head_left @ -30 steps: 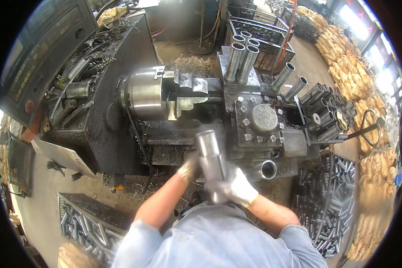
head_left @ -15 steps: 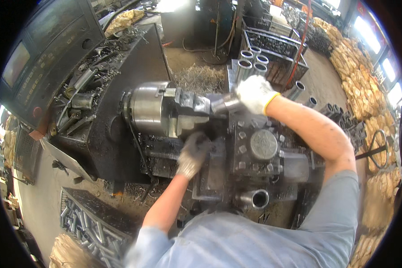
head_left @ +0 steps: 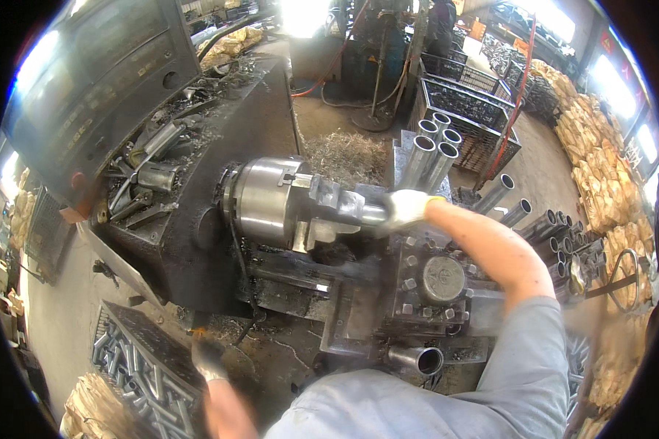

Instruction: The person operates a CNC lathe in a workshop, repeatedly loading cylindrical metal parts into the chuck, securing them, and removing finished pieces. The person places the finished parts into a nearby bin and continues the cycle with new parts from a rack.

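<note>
right hand fingers gripping metal tube at lathe chuck, left hand blurred, grip unclear

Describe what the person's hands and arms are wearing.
Both hands wear work gloves. The right glove is white and fairly clean. The left glove is darker and grimy, and blurred. Grey-blue short sleeves end near the elbows, leaving the forearms bare. No watch or band shows.
</note>
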Action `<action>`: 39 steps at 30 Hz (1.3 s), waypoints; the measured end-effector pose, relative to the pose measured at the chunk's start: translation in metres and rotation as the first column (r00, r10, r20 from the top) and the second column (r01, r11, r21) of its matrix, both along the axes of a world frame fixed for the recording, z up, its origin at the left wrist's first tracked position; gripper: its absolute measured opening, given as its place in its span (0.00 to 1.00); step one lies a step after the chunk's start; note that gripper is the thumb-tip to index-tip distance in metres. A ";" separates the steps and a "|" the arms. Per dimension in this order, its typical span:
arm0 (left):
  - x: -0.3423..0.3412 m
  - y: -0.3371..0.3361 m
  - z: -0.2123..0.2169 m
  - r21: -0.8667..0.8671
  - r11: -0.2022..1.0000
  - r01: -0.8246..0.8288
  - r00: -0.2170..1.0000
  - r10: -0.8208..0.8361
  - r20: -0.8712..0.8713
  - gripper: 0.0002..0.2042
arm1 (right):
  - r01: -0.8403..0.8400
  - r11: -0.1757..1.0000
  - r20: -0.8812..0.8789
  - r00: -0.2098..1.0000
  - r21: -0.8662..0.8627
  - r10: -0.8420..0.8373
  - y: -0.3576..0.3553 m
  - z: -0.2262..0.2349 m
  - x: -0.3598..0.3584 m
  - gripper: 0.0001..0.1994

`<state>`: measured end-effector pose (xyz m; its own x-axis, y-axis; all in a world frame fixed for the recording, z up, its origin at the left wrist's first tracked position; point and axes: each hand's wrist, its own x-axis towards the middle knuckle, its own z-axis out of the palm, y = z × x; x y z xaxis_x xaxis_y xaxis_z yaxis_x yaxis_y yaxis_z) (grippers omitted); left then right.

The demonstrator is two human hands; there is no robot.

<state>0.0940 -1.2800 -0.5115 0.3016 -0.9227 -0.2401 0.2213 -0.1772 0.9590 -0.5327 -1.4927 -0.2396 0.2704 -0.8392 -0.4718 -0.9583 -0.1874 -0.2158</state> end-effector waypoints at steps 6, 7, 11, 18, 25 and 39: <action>0.020 -0.021 0.032 0.292 0.920 -0.263 0.764 0.383 -0.519 0.23 | 0.165 0.985 0.211 0.962 0.059 -0.174 -0.013 -0.014 -0.001 0.31; 0.022 -0.022 0.034 0.247 0.941 -0.233 0.755 0.335 -0.563 0.23 | 0.146 0.985 0.436 0.884 0.091 -0.171 -0.017 -0.020 0.002 0.31; 0.041 -0.034 0.012 0.313 0.915 -0.255 0.804 0.381 -0.457 0.19 | 0.180 0.982 0.458 0.869 0.061 -0.188 -0.023 -0.031 0.006 0.47; 0.030 -0.031 0.016 -0.038 0.889 -0.456 0.707 0.387 0.592 0.20 | 0.349 0.880 0.377 0.900 -0.323 -0.219 0.073 0.058 -0.009 0.36; -0.052 -0.068 0.243 -0.844 0.468 0.263 0.191 0.832 0.521 0.15 | 0.871 0.340 0.820 0.465 -0.356 -0.333 0.266 0.064 -0.035 0.19; -0.034 -0.308 0.442 0.076 0.997 -0.023 -0.288 -0.079 0.954 0.44 | 0.956 0.175 0.820 0.292 -0.235 -0.492 0.444 -0.043 -0.001 0.19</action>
